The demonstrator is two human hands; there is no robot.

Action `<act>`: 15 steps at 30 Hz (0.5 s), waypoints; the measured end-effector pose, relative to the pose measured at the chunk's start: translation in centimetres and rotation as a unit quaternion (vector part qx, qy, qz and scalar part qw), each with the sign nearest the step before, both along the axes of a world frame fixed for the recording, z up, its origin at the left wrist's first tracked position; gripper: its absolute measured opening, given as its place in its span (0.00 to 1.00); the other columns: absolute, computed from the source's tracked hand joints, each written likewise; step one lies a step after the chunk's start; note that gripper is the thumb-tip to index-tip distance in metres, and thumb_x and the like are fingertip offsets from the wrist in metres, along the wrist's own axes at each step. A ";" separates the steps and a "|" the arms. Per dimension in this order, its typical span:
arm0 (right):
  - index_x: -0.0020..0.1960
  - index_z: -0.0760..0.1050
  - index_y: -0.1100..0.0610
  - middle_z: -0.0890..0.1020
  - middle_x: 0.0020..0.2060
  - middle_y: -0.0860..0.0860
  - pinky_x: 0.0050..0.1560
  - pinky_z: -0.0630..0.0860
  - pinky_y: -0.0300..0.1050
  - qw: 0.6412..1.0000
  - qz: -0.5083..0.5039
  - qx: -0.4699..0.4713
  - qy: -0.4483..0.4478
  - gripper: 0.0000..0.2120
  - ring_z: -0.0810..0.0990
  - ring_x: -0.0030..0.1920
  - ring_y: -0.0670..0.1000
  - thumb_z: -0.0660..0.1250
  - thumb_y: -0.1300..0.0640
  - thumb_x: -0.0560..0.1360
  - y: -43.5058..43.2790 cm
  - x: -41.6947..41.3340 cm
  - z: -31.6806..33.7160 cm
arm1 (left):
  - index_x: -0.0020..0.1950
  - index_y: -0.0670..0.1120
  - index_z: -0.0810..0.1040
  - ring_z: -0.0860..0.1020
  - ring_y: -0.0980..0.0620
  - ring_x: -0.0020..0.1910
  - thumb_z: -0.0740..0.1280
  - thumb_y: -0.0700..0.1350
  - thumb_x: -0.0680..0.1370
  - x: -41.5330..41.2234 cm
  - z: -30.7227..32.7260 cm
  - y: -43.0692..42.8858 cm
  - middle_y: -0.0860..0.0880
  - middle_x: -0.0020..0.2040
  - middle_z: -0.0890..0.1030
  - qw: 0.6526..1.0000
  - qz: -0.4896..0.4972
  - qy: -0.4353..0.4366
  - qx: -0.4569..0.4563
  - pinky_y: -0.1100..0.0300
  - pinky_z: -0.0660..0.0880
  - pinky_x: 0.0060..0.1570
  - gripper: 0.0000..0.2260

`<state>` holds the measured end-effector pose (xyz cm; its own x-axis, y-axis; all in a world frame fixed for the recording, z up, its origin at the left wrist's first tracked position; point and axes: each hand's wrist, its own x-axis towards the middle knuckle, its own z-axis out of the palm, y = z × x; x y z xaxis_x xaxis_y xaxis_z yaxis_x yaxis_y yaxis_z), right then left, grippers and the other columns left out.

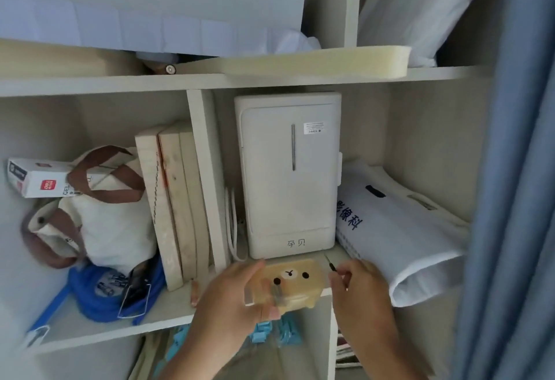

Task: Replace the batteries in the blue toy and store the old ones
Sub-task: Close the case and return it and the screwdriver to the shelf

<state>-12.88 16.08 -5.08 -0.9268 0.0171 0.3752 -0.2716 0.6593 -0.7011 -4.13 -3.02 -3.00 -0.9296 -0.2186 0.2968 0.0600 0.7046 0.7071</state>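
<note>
A small tan box with a bear face (295, 282) sits at the front edge of the middle shelf (168, 313), in front of a white appliance. My left hand (231, 298) grips its left side, thumb under the front edge; batteries seem to lie inside the clear lid near my fingers. My right hand (357, 283) pinches a thin dark screwdriver (330, 263) just right of the box, tip pointing up and back. Blue pieces (276, 333), perhaps the toy, show on the shelf below, mostly hidden by my left hand.
A white appliance (289, 172) stands behind the box. Wooden boards (177, 199) lean left of the divider, beside a canvas bag (99, 220) and blue bag (102, 292). A white printed bag (396, 238) lies right. A blue curtain (516, 169) hangs at far right.
</note>
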 end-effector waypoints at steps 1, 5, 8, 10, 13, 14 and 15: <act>0.44 0.78 0.54 0.76 0.41 0.48 0.45 0.71 0.43 1.000 -0.004 0.020 0.002 0.03 0.74 0.41 0.48 0.67 0.57 0.77 -0.1 -0.6 -0.1 | 0.72 0.59 0.70 0.75 0.58 0.62 0.82 0.47 0.64 -0.1 0.0 0.1 0.70 0.58 0.70 1.000 0.002 -0.011 0.020 0.54 0.82 0.49 0.40; 0.42 0.78 0.54 0.80 0.41 0.50 0.41 0.68 0.43 0.995 -0.002 0.094 0.012 0.06 0.73 0.40 0.50 0.67 0.55 0.76 -0.2 -2.3 -0.1 | 0.75 0.54 0.68 0.74 0.56 0.62 0.79 0.39 0.68 -0.3 0.6 1.0 0.61 0.66 0.70 0.995 0.029 -0.058 0.074 0.57 0.84 0.32 0.39; 0.42 0.79 0.54 0.81 0.42 0.51 0.45 0.76 0.46 0.990 0.004 0.139 0.019 0.06 0.80 0.43 0.53 0.67 0.54 0.74 -0.3 -3.4 0.0 | 0.76 0.54 0.65 0.77 0.60 0.52 0.77 0.39 0.70 -1.0 0.9 1.8 0.62 0.68 0.67 0.992 0.047 -0.082 0.077 0.57 0.84 0.34 0.38; 0.43 0.79 0.54 0.81 0.43 0.51 0.46 0.77 0.45 0.985 0.013 0.172 0.016 0.07 0.81 0.45 0.52 0.67 0.52 0.75 -0.2 -3.8 -0.1 | 0.77 0.54 0.64 0.79 0.56 0.51 0.76 0.38 0.71 -1.5 0.7 2.1 0.58 0.72 0.66 0.989 0.057 -0.106 0.090 0.57 0.84 0.33 0.38; 0.46 0.79 0.53 0.81 0.46 0.50 0.49 0.76 0.44 0.980 0.042 0.193 0.005 0.09 0.80 0.48 0.51 0.64 0.49 0.77 0.3 -4.1 -0.1 | 0.77 0.56 0.64 0.81 0.47 0.55 0.75 0.37 0.71 -2.4 0.3 2.2 0.54 0.75 0.66 0.982 0.076 -0.133 0.110 0.53 0.84 0.33 0.38; 0.48 0.79 0.53 0.81 0.48 0.50 0.51 0.76 0.44 0.980 0.050 0.194 0.004 0.10 0.80 0.50 0.51 0.63 0.48 0.78 0.5 -4.2 0.0 | 0.77 0.56 0.64 0.80 0.45 0.56 0.75 0.36 0.72 -2.7 0.3 2.2 0.54 0.75 0.66 0.981 0.083 -0.136 0.109 0.52 0.84 0.32 0.38; 0.49 0.79 0.53 0.81 0.49 0.50 0.53 0.76 0.44 0.979 0.055 0.197 0.002 0.11 0.80 0.52 0.51 0.63 0.48 0.78 0.7 -4.2 0.1 | 0.77 0.56 0.63 0.79 0.44 0.58 0.74 0.36 0.72 -2.9 0.2 2.1 0.54 0.75 0.66 0.981 0.090 -0.139 0.097 0.53 0.84 0.32 0.38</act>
